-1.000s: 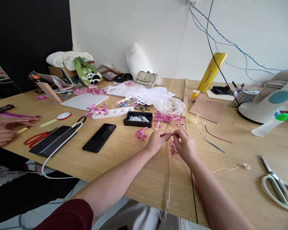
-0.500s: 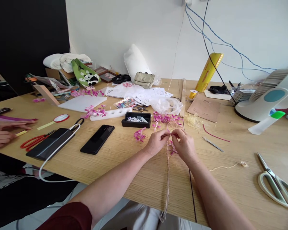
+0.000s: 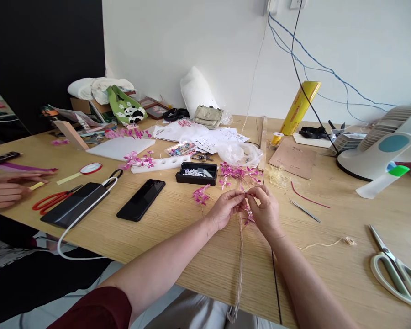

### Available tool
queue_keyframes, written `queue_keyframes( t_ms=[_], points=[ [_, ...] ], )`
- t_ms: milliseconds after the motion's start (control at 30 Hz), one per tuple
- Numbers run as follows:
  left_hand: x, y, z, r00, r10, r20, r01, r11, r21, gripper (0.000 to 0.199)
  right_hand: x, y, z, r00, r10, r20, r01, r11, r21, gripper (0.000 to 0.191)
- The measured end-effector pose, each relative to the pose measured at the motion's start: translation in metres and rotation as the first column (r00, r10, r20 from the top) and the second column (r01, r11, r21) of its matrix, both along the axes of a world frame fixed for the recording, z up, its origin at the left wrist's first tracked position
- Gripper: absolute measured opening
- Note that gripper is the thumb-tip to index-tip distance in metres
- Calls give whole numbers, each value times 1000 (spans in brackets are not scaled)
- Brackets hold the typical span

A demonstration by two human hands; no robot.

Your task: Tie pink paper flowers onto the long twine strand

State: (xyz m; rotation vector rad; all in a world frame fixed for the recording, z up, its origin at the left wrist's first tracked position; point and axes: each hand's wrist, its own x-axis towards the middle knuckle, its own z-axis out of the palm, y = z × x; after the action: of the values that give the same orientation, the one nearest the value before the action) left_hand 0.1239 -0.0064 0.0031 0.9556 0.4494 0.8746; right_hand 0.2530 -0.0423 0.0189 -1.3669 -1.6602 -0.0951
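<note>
My left hand point(image 3: 228, 208) and my right hand point(image 3: 264, 209) meet over the table with closed, pinching fingertips. A pale, twisted braided cord point(image 3: 240, 260) runs from under my left fingers down over the table's front edge. The small piece between my right fingertips is too hidden to make out. Pink artificial flowers point(image 3: 239, 171) lie just beyond my hands. One more pink flower sprig point(image 3: 201, 195) rests left of my left hand, and another flower point(image 3: 249, 216) shows beneath my right hand.
Left of me are a phone point(image 3: 141, 199), a black power bank point(image 3: 76, 205) with a white cable, and another person's hands point(image 3: 15, 185). A black tray point(image 3: 196, 173) stands ahead. Tweezers point(image 3: 304, 210), large scissors point(image 3: 392, 269) and a white fan point(image 3: 380, 146) are on the right.
My fingertips have drawn closer together, and my left hand has turned slightly over the top of the cord. The whole view has shifted a little.
</note>
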Motion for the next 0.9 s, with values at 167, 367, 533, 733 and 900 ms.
queue_keyframes(
  t_ms=[167,367,533,733,900],
  points=[
    [2,3,2,968,231,-98,-213,964,160,22,-2,-2,1,999,-29,23,29,999,23,8],
    [5,5,-3,932,301,-200,-239,929,284,21,-3,-2,-2,1000,5,-3,-5,996,-85,7],
    [5,2,0,929,321,-184,-263,923,281,18,-2,0,-6,988,-24,-155,-3,986,-169,8],
    [4,-1,4,953,285,-102,-264,947,183,13,-2,5,-9,912,-12,-409,-86,972,-220,10],
    [5,0,3,956,287,-62,-272,946,178,14,-2,4,-10,930,22,-366,-102,974,-202,8]
  ],
)
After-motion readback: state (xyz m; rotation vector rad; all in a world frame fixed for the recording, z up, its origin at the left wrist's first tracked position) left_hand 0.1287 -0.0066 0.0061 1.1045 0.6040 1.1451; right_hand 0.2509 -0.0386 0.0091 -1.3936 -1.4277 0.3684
